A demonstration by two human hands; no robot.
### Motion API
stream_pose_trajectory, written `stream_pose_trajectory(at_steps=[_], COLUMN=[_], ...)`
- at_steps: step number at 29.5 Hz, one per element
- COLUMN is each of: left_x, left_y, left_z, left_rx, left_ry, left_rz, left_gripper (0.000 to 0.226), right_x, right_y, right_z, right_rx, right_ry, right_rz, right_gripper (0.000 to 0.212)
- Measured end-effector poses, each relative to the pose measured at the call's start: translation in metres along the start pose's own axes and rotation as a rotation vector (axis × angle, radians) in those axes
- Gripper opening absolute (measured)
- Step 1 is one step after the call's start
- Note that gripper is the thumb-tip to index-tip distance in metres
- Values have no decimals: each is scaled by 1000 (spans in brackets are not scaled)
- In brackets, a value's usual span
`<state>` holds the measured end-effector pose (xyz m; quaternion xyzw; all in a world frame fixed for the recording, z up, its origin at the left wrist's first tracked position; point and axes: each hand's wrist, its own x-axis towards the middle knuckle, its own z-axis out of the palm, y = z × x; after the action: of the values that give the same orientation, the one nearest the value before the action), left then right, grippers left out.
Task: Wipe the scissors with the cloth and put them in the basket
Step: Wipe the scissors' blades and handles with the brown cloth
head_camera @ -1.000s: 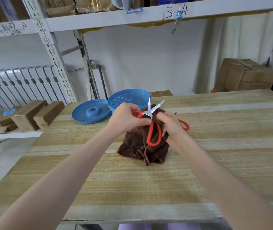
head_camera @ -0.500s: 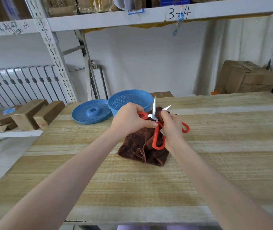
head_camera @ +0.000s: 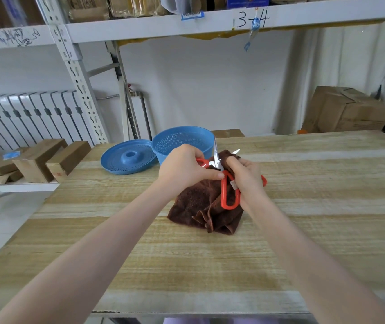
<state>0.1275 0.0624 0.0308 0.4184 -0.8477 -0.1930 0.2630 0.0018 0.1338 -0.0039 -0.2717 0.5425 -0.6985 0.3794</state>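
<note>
Head view: wooden table (head_camera: 327, 183) has bare planks from 3 to 6 o'clock of the hands. Blue basket (head_camera: 182, 139) stands at 12 o'clock, its lid (head_camera: 128, 157) touching it at 9. Brown cloth (head_camera: 198, 204) lies bunched beneath. Left hand (head_camera: 184, 167) clenches a red handle of the scissors (head_camera: 223, 192), whose blades are parted and upright above the cloth. Right hand (head_camera: 245, 176) pinches cloth against one blade.
</note>
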Motion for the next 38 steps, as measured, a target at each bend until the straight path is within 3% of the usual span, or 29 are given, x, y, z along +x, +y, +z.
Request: stream_pose_trajectory(at_steps=[3, 8, 14, 21, 26, 34, 38], left_x=[-2, -3, -1, 0, 0, -2, 0], left_y=[0, 5, 1, 1, -5, -1, -4], left_z=[0, -1, -3, -2, -7, -4, -9], left_rx=[26, 70, 24, 20, -34, -1, -28], left_ry=[10, 31, 10, 25, 0, 24, 25], left_rz=[16, 17, -12, -24, -99, -54, -73], left_gripper=[61, 61, 64, 62, 60, 60, 65], right_x=[0, 1, 0, 3, 1, 2, 0], right_y=[-4, -3, -6, 2, -4, -5, -9], right_z=[0, 4, 3, 6, 1, 3, 1], right_rx=[-45, 26, 19, -81, -41, -7, -60], right_ry=[-16, 61, -85, 37, -140, -50, -134], right_rz=[20, 4, 39, -66, 17, 12, 20], right_gripper=[15, 29, 16, 36, 31, 22, 24])
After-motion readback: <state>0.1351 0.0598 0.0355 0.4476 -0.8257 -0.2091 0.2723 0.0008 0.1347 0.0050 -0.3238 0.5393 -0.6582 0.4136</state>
